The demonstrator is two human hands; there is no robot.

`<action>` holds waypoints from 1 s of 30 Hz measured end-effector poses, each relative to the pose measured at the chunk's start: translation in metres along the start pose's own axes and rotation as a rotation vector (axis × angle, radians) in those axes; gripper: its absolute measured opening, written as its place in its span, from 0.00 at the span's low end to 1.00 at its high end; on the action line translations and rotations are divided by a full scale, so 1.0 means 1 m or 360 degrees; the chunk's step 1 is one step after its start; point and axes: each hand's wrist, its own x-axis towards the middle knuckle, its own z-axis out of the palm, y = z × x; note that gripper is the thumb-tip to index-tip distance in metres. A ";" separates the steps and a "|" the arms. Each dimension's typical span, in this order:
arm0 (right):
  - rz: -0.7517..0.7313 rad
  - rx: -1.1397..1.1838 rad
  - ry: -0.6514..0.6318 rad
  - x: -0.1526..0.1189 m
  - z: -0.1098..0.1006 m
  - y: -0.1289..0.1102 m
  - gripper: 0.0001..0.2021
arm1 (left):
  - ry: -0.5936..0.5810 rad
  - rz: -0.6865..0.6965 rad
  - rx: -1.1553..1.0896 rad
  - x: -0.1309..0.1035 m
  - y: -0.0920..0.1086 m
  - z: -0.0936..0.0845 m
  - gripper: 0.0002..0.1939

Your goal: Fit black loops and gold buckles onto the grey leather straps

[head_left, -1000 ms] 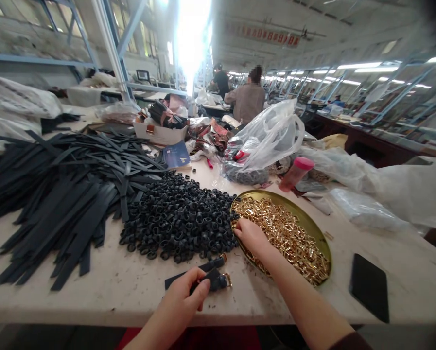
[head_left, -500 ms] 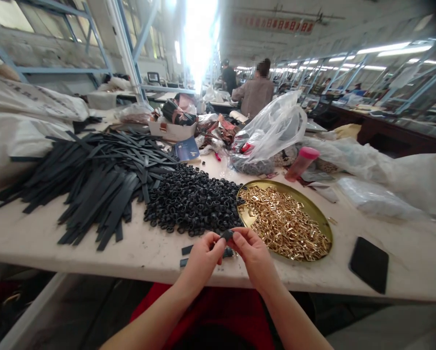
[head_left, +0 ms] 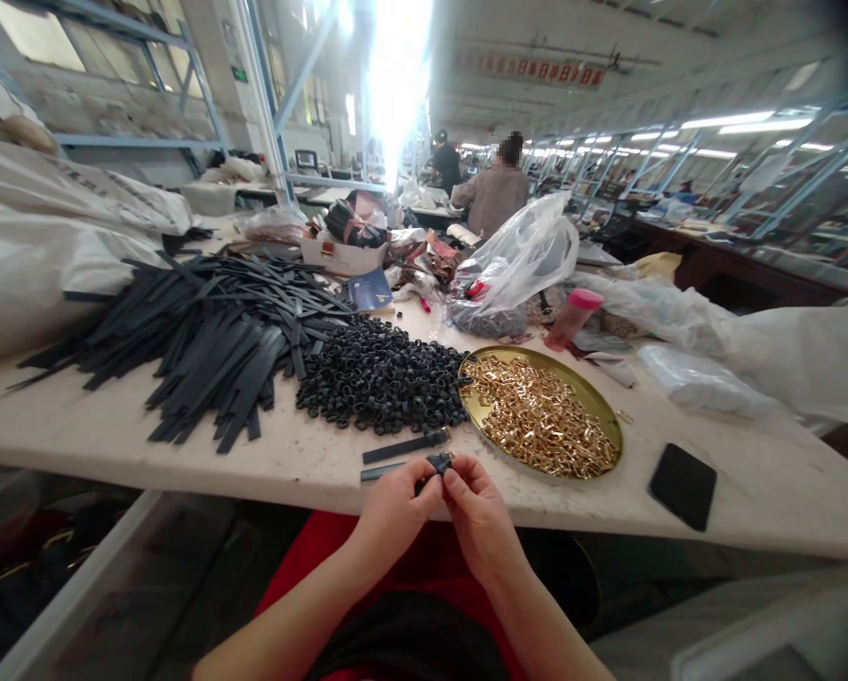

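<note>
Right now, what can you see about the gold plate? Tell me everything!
The plate looks round, shallow and shiny gold, maybe metal. It lies flat on the pale table. Small gold buckles heap inside, leaving bare gold along its far right side. Black loops crowd its left rim, some seeming to touch it.

The left hand (head_left: 399, 501) and the right hand (head_left: 480, 511) pinch a small dark piece (head_left: 439, 462) near the front edge of a table (head_left: 572, 506).
Just past the hands, a dark strap (head_left: 404, 447) lies flat, and the end of another strap (head_left: 381, 472) pokes out by the left hand; its other end is hidden. Behind them sits a big heap of little black rings (head_left: 385, 383), with lots of long black strips (head_left: 217, 340) to its left. On its right, a round gold tray (head_left: 585, 386) is full of shiny gold bits (head_left: 541, 416). A flat black thing (head_left: 683, 485) lies right of the tray. Farther back are a pink-topped jar (head_left: 572, 322) and a see-through bag (head_left: 527, 255).
</note>
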 end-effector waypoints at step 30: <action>0.0421 -0.0436 -0.0188 0.020 -0.008 0.000 0.13 | -0.0335 -0.0439 -0.0496 0.016 -0.017 -0.024 0.11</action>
